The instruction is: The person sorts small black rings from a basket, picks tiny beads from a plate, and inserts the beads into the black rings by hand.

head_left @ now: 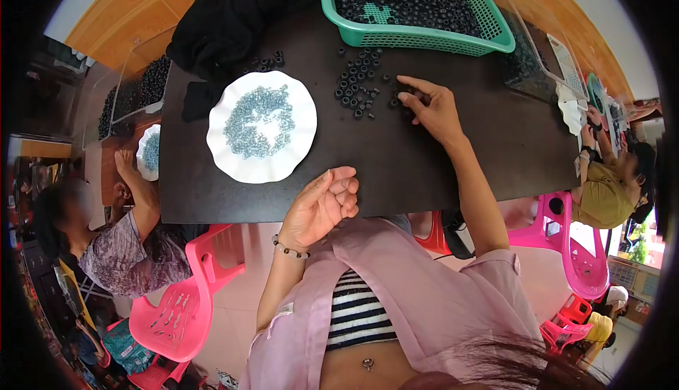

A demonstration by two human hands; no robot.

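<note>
My left hand (322, 206) is palm up near the table's front edge, its fingers loosely curled and nothing visible in the palm. Over the table to the right, my right hand (433, 111) reaches down at some black pieces, thumb and index finger apart; its other fingers are partly hidden. Beside it lies a loose group of small black round pieces (357, 79). A white scalloped plate (300, 146) carries many small clear bluish pieces (247, 128). Behind stands a green basket (424, 40) full of black pieces.
Dark cloth (212, 26) lies behind the plate, with a few black pieces near it. Clear bins stand at left (141, 93) and right (530, 65). One person (134, 248) sits at left, another (605, 192) at right. Pink chairs (173, 316) stand around the table (382, 171).
</note>
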